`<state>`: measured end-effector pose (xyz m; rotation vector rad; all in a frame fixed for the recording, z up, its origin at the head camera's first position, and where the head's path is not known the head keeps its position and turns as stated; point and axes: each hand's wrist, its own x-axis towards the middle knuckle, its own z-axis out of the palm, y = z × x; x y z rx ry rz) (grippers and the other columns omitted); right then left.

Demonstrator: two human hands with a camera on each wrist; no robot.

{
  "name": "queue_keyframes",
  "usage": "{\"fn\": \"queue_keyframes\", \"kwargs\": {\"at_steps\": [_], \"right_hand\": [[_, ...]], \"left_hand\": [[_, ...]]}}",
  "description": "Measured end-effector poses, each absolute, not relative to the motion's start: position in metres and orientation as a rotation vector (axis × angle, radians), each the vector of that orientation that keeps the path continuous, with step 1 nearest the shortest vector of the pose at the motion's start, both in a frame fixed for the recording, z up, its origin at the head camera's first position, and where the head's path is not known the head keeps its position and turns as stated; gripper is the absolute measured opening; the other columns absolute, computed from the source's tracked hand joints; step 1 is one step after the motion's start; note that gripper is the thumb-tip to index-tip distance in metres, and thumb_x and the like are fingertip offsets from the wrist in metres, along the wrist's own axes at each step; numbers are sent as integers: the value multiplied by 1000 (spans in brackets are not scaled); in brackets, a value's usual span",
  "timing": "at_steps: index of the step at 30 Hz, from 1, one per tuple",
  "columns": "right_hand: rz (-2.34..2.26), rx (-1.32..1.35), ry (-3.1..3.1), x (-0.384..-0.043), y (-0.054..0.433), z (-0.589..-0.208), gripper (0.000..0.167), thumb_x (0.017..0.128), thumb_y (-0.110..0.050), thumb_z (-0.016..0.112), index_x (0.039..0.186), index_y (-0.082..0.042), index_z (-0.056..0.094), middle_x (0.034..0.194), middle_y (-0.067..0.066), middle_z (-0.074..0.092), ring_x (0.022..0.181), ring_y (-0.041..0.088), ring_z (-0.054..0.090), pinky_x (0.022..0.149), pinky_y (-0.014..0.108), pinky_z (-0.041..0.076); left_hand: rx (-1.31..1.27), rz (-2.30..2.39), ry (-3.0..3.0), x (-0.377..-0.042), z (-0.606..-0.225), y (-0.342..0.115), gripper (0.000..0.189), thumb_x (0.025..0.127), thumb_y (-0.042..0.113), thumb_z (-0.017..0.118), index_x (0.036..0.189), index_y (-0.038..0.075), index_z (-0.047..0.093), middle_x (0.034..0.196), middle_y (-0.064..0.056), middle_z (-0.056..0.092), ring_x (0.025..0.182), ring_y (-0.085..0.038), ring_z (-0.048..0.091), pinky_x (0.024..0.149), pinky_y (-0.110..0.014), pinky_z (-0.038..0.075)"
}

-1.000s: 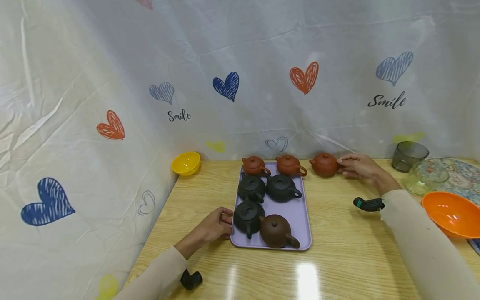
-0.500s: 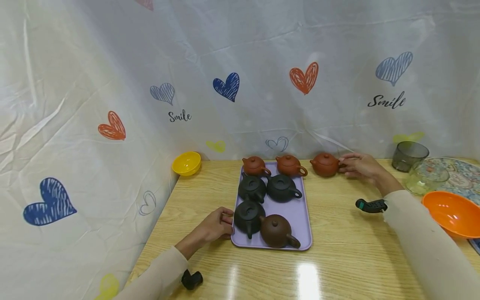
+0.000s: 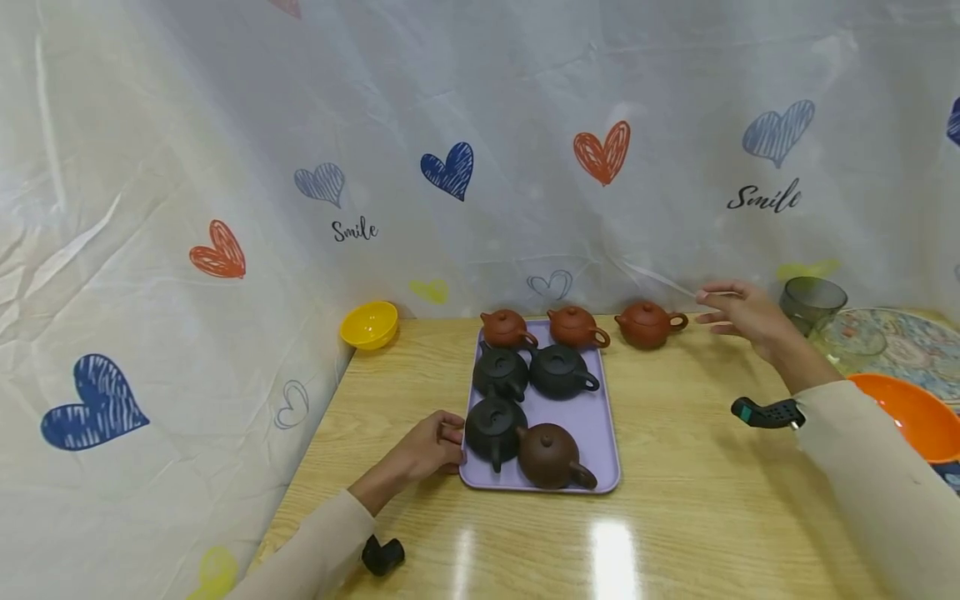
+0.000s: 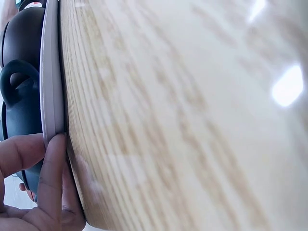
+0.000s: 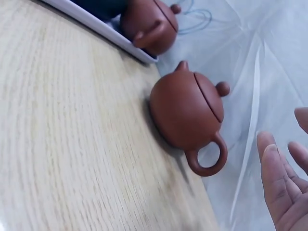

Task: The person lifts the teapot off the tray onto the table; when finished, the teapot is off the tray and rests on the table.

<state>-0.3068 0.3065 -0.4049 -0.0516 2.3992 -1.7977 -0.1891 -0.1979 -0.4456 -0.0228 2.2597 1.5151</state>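
Observation:
A lilac tray (image 3: pixel 592 433) on the wooden table bears two red-brown clay teapots (image 3: pixel 573 326) at the back, three black teapots (image 3: pixel 558 372) and a dark brown teapot (image 3: pixel 549 456) at the front. My left hand (image 3: pixel 426 450) pinches the tray's left rim; in the left wrist view its fingers (image 4: pixel 51 175) lie on both sides of that rim. Another red-brown teapot (image 3: pixel 647 325) stands upright on the table, right of the tray, handle toward the right. Just beyond that handle my right hand (image 3: pixel 750 321) is held with fingers spread, apart from the teapot (image 5: pixel 187 110) and holding nothing.
At the back left stands a yellow bowl (image 3: pixel 370 325). To the right are a dark see-through cup (image 3: pixel 813 302), a pale clear bowl (image 3: pixel 855 340), a patterned round mat (image 3: pixel 907 346) and an orange bowl (image 3: pixel 911 417). A white curtain (image 3: pixel 525 100) closes off the back and left.
My right hand has let go of the red-brown teapot's handle and drawn back to the right. The teapot stays in place. My left hand keeps its grip on the tray.

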Motion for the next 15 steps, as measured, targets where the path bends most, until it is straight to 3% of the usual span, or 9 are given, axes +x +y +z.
{"fn": "queue_keyframes", "kwargs": {"at_steps": [9,15], "right_hand": [[-1779,-204,2408,-281,291,-392,26,104,-34,53,127,-21,51,107,-25,63,90,4,69,76,25,58],[-1750,-283,2375,-259,271,-381,27,103,-30,55,126,-16,54,107,-20,70,88,9,69,75,29,59]], "left_hand": [[-46,1513,2278,-189,-447,-202,58,78,-7,68,133,-4,47,110,-17,55,87,-21,60,74,-36,60],[-13,1509,2273,-189,-448,-199,59,79,-6,69,134,-5,46,109,-17,55,86,-21,61,74,-37,61]]}}
